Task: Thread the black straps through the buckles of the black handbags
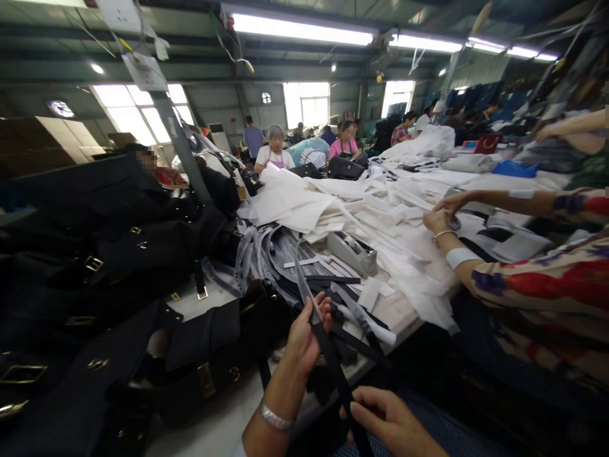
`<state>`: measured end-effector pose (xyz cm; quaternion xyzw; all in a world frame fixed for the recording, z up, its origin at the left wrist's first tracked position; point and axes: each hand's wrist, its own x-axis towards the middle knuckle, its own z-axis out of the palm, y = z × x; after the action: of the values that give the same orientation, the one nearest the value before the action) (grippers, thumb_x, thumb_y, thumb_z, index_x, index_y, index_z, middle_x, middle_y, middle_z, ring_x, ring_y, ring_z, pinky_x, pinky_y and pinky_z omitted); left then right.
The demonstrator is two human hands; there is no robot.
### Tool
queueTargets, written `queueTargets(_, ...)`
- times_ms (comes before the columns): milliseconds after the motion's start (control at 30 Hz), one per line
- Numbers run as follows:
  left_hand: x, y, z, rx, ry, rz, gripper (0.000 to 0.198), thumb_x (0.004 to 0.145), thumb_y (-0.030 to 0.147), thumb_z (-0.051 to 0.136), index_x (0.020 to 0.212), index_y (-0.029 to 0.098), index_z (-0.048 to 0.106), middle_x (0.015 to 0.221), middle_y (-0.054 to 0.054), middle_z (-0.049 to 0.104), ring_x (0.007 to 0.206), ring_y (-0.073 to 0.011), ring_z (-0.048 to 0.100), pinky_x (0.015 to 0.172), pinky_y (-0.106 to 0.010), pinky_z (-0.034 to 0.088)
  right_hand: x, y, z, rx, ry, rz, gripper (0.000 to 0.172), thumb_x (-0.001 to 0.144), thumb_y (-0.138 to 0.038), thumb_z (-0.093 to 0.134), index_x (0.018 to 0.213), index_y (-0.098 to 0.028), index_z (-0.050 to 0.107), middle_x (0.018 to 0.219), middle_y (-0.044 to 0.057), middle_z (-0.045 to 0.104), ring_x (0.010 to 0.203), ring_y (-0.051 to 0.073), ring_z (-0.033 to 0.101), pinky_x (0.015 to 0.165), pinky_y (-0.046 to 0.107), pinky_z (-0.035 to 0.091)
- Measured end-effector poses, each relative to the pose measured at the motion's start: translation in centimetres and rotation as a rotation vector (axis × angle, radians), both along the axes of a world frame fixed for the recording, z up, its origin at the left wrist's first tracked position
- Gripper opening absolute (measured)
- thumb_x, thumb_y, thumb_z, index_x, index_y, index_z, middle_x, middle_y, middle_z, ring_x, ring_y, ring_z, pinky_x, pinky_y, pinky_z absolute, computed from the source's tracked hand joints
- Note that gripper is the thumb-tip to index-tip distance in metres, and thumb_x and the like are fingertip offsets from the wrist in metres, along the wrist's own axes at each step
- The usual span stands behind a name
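A long black strap (pixel 335 370) runs between my two hands, its upper end inside a clear plastic sleeve (pixel 302 279). My left hand (pixel 307 333), with a silver bracelet at the wrist, is closed around the strap near the sleeve. Lower down, my right hand (pixel 383 416) pinches the same strap between thumb and fingers. Past my left hand lie more plastic-wrapped black straps (pixel 273 254) in a loose coil on the table. Close to my left forearm sits a black bag (pixel 204 343) with gold metal fittings.
Several black bags (pixel 137 254) are heaped at the left. A grey tape dispenser (pixel 352 252) stands behind the straps, before piled white sheets (pixel 304 203). A co-worker's hands (pixel 442 216) are busy at the right. A slanting metal post (pixel 181 146) rises at the left.
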<state>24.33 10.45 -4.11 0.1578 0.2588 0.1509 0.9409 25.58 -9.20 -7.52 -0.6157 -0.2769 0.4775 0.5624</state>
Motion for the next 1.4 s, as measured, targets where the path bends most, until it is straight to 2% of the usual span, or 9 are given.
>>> queueTargets(100,-0.9,-1.6,-0.2,0.016,0.035,-0.026,0.029,0.102,0.024,0.046,0.122,0.006,0.057,0.081,-0.008,0.071,0.054,-0.01,0.067,0.048,-0.017,0.056,-0.4,-0.9,0.0,0.023,0.005,-0.064,0.053,0.088,-0.062,0.057,0.107,-0.016,0.073,0.089,0.008,0.072,0.087,0.024,0.068,0.08,0.035,0.05)
queueTargets(233,-2.2,-3.1,-0.7,0.022,0.063,-0.024,0.028,0.102,0.021,0.043,0.116,0.004,0.061,0.094,-0.014,0.073,0.072,-0.0146,0.073,0.067,-0.023,0.062,-0.5,-1.0,1.1,0.055,0.057,0.007,0.046,0.092,-0.052,0.058,0.12,-0.018,0.07,0.101,0.008,0.074,0.093,0.024,0.068,0.083,0.035,0.051)
queueTargets(333,-2.7,-3.1,-0.9,0.027,0.067,0.011,0.029,0.103,0.022,0.041,0.114,0.005,0.062,0.098,-0.014,0.073,0.084,-0.0171,0.074,0.077,-0.026,0.063,-1.0,-0.9,1.7,0.042,0.074,0.095,0.033,0.088,-0.042,0.065,0.107,-0.016,0.075,0.094,0.007,0.075,0.085,0.021,0.068,0.08,0.031,0.05)
queueTargets(467,-3.2,-1.8,-0.8,0.061,0.063,0.064,0.032,0.104,0.023,0.038,0.113,0.004,0.062,0.097,-0.015,0.074,0.085,-0.0189,0.075,0.077,-0.029,0.063,-1.9,-1.7,1.2,0.049,0.138,0.153,0.029,0.086,-0.039,0.068,0.088,-0.012,0.077,0.084,0.007,0.076,0.076,0.019,0.068,0.074,0.028,0.049)
queueTargets(633,-3.3,-0.5,-0.4,0.098,0.052,0.105,0.034,0.105,0.022,0.034,0.114,0.003,0.062,0.094,-0.014,0.075,0.084,-0.0181,0.075,0.077,-0.029,0.063,-2.3,-3.7,0.3,0.032,0.157,0.127,0.032,0.089,-0.042,0.065,0.087,-0.012,0.074,0.083,0.008,0.076,0.076,0.019,0.068,0.074,0.029,0.049)
queueTargets(1067,-3.0,-0.1,1.0,0.19,0.035,0.107,0.037,0.106,0.025,0.032,0.114,0.006,0.063,0.1,-0.012,0.074,0.09,-0.0175,0.074,0.08,-0.029,0.062,-1.4,-6.0,-1.2,-0.009,0.083,-0.035,0.038,0.091,-0.051,0.061,0.087,-0.014,0.068,0.079,0.004,0.072,0.074,0.017,0.064,0.075,0.03,0.046)
queueTargets(1233,-3.6,-2.8,0.9,0.227,0.068,0.058,0.03,0.104,0.02,0.039,0.113,0.005,0.063,0.088,-0.009,0.071,0.072,-0.0115,0.07,0.071,-0.024,0.059,-1.7,-4.7,-1.4,0.05,0.085,-0.099,0.04,0.087,-0.054,0.065,0.085,-0.014,0.069,0.075,0.005,0.072,0.072,0.018,0.065,0.073,0.031,0.047)
queueTargets(1333,-5.1,-5.5,0.3,0.348,0.054,-0.072,0.026,0.1,0.026,0.052,0.114,0.007,0.062,0.073,-0.001,0.063,0.056,-0.007,0.059,0.059,-0.019,0.052,-2.0,-3.5,-1.6,0.099,0.098,-0.142,0.045,0.086,-0.057,0.065,0.093,-0.013,0.071,0.082,0.008,0.074,0.079,0.021,0.068,0.076,0.034,0.05)
queueTargets(1400,-6.7,-7.1,-0.2,0.482,0.071,-0.187,0.033,0.097,0.038,0.057,0.111,0.01,0.063,0.062,0.004,0.055,0.047,-0.0053,0.046,0.049,-0.016,0.042,-1.9,-2.7,-1.6,0.146,0.168,-0.199,0.052,0.087,-0.061,0.062,0.108,-0.013,0.07,0.095,0.011,0.075,0.088,0.024,0.07,0.084,0.037,0.051)
